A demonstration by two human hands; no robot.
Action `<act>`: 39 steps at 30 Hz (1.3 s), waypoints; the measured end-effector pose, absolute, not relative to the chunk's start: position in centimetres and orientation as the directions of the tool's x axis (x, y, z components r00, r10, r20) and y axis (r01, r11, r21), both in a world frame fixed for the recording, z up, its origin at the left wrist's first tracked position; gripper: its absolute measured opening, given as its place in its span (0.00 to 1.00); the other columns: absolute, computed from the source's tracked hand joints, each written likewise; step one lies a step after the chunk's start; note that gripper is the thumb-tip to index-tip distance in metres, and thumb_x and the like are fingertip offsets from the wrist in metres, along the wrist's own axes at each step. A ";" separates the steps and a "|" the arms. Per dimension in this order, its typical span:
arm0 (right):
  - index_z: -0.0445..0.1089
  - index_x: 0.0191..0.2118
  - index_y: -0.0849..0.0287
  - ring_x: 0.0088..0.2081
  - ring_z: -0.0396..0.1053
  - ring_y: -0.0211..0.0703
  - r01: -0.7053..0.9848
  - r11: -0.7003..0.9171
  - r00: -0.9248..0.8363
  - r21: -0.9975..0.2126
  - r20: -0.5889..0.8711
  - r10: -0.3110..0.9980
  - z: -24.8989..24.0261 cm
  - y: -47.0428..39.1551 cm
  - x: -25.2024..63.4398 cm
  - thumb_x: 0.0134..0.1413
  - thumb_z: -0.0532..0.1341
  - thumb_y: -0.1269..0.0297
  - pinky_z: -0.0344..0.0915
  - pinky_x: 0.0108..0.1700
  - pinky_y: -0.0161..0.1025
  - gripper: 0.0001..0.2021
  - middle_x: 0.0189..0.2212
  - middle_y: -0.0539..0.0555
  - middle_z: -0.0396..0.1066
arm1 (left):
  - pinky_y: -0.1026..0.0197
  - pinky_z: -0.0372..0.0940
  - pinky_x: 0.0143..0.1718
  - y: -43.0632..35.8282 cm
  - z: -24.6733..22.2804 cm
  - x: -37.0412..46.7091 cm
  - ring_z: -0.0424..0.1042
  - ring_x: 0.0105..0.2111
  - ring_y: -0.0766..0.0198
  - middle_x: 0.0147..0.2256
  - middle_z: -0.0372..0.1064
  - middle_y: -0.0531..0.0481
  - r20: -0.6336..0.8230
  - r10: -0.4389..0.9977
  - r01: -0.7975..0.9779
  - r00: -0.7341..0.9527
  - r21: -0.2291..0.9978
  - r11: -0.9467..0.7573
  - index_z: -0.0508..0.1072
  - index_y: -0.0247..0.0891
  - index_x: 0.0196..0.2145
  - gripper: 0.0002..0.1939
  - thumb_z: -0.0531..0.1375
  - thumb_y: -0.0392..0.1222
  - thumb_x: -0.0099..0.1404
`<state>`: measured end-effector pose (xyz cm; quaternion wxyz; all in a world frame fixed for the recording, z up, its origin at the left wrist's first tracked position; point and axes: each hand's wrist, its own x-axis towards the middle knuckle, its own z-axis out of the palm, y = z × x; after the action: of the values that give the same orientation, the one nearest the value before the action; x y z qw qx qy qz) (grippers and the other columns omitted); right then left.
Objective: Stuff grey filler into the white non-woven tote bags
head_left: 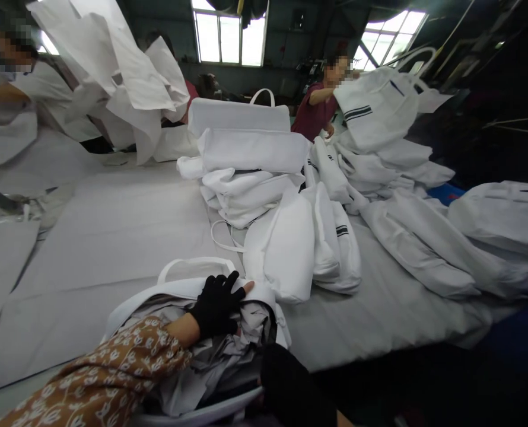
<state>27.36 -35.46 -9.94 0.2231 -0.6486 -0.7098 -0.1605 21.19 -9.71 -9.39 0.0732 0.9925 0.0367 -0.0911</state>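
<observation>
"Black-gloved right hand (286,379), nearest us, at the open bag (175,289): gripping?"

"Can't tell. Left hand (218,303) lies spread on the bag's far rim."

"And the bag?"

"At the surface (339,323) edge, stacked bags (251,151) beyond it."

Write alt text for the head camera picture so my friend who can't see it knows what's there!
A person's black-gloved left hand lies on the far rim of an open white bag stuffed with crumpled pale material, while the gloved right hand is at its near edge. Beyond are piled white bags on a table and another person in dark red.
</observation>
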 end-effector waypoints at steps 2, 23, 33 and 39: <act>0.69 0.38 0.59 0.38 0.71 0.47 0.989 0.099 -0.025 -0.106 0.543 0.840 -9.8 -35.3 27.2 0.62 0.52 0.65 0.71 0.43 0.46 0.10 0.32 0.58 0.74 | 0.35 0.46 0.55 -10.3 -9.5 20.5 0.55 0.57 0.33 0.65 0.40 0.31 -0.172 0.074 0.097 0.982 0.133 -0.986 0.44 0.53 0.67 0.57 0.66 0.67 0.46; 0.69 0.44 0.63 0.48 0.67 0.53 0.977 0.086 0.051 -0.197 0.601 0.798 -12.8 -29.2 30.6 0.59 0.53 0.64 0.70 0.46 0.52 0.12 0.42 0.62 0.72 | 0.45 0.59 0.55 -8.1 -7.8 20.2 0.60 0.56 0.46 0.62 0.47 0.36 -0.293 0.136 0.258 0.946 0.432 -0.864 0.49 0.44 0.66 0.44 0.62 0.52 0.57; 0.72 0.33 0.60 0.27 0.71 0.50 0.958 -0.044 0.207 -0.283 0.580 0.788 -13.8 -28.5 30.9 0.65 0.44 0.52 0.70 0.26 0.46 0.24 0.25 0.59 0.73 | 0.42 0.60 0.53 -3.8 -7.7 17.9 0.63 0.54 0.44 0.58 0.59 0.38 -0.326 0.214 0.240 0.921 0.042 -0.970 0.62 0.47 0.61 0.26 0.52 0.52 0.66; 0.76 0.33 0.53 0.28 0.71 0.37 0.766 0.109 0.112 -0.634 0.297 0.948 -11.6 -32.7 29.4 0.64 0.49 0.48 0.69 0.30 0.33 0.22 0.26 0.50 0.73 | 0.49 0.67 0.49 -7.0 -12.7 10.7 0.69 0.51 0.49 0.55 0.66 0.45 -0.055 0.056 0.061 0.997 0.109 -0.992 0.62 0.54 0.60 0.26 0.54 0.49 0.64</act>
<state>29.40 -32.68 -11.57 0.3559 -0.6551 -0.6540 0.1283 10.72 -7.02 -12.69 0.0553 0.9977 0.0294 -0.0258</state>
